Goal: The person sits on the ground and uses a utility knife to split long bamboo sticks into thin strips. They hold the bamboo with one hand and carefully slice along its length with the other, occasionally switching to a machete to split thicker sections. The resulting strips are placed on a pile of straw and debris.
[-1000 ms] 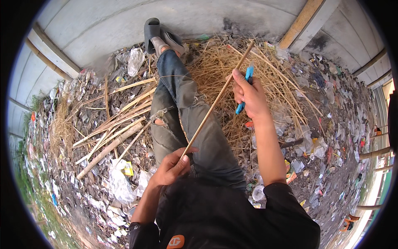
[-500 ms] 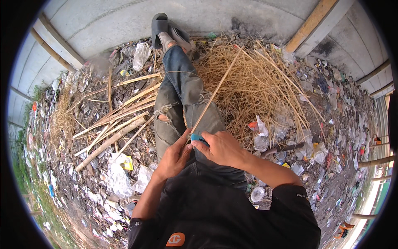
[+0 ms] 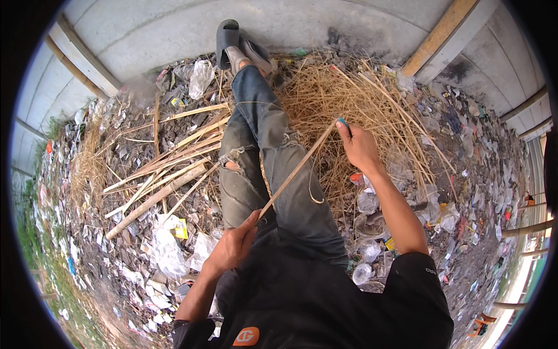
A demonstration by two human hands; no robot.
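Observation:
My left hand [image 3: 233, 244] is closed around the near end of a long, thin bamboo strip [image 3: 294, 174], which slants up to the right across my legs. At the strip's far end, my right hand [image 3: 361, 149] grips a small blue object [image 3: 343, 121]. Only an edge of it shows past the fingers, so its kind is hard to tell, and it touches the strip. A thin curled shaving [image 3: 317, 200] hangs beside my right thigh, below the strip. Both of my legs [image 3: 247, 145] are stretched out in torn trousers, crossed at the ankles.
A large heap of straw-coloured shavings [image 3: 343, 99] lies right of my legs. To the left are split bamboo strips [image 3: 174, 152] and a thicker round pole [image 3: 154, 199]. Plastic litter [image 3: 168, 247] covers the ground around me. A grey panel wall [image 3: 279, 29] stands beyond my feet.
My right hand has moved up and to the right with the blue object, away from my left hand. My left hand has dropped slightly toward me, and the strip now spans between them.

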